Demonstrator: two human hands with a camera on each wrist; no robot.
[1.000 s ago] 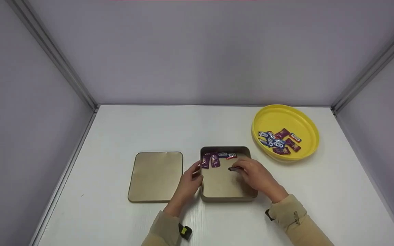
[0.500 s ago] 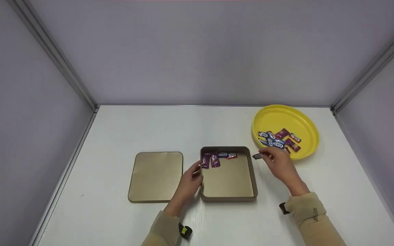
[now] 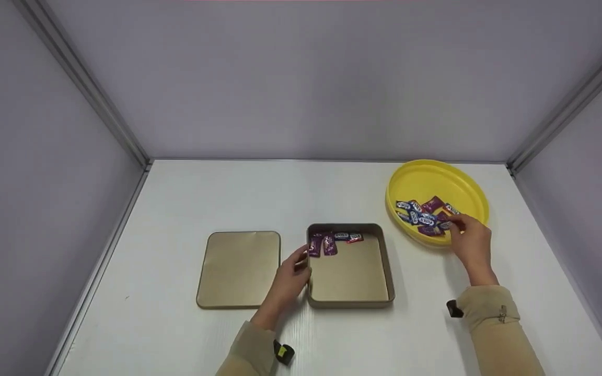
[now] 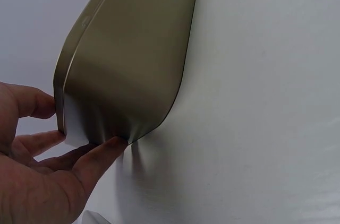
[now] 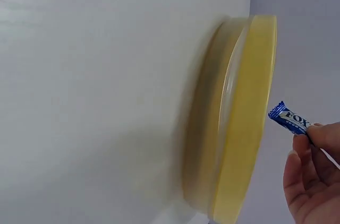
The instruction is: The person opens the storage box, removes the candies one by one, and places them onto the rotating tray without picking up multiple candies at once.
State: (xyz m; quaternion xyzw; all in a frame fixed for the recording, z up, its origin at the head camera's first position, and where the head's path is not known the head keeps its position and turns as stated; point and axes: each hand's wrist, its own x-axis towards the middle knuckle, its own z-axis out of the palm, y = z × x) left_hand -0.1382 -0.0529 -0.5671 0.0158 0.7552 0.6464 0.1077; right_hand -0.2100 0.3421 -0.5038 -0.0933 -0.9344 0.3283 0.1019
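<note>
In the head view my left hand (image 3: 289, 279) touches the outer left wall of an open gold metal tin (image 3: 350, 304). The left wrist view shows its fingertips pressed against the tin's side (image 4: 125, 54). Two purple-wrapped candies (image 3: 330, 244), a blue one (image 3: 341, 236) and a red one (image 3: 355, 238) lie along the tin's far edge and left corner. My right hand (image 3: 472, 244) is over the near right rim of a round yellow tray (image 3: 431, 177). Between thumb and fingers it pinches a blue-wrapped candy (image 5: 291, 119), seen above the tray's rim in the right wrist view.
Several blue, red and purple wrapped candies (image 3: 426, 220) lie in the tray's near half. A flat gold lid (image 3: 238, 269) rests on the white table (image 3: 259, 196) left of the tin. Grey panels (image 3: 332, 78) enclose the back and sides.
My right hand has moved from inside the tin, out over its right wall and across to the yellow tray, carrying a candy throughout. The left hand stays at the tin.
</note>
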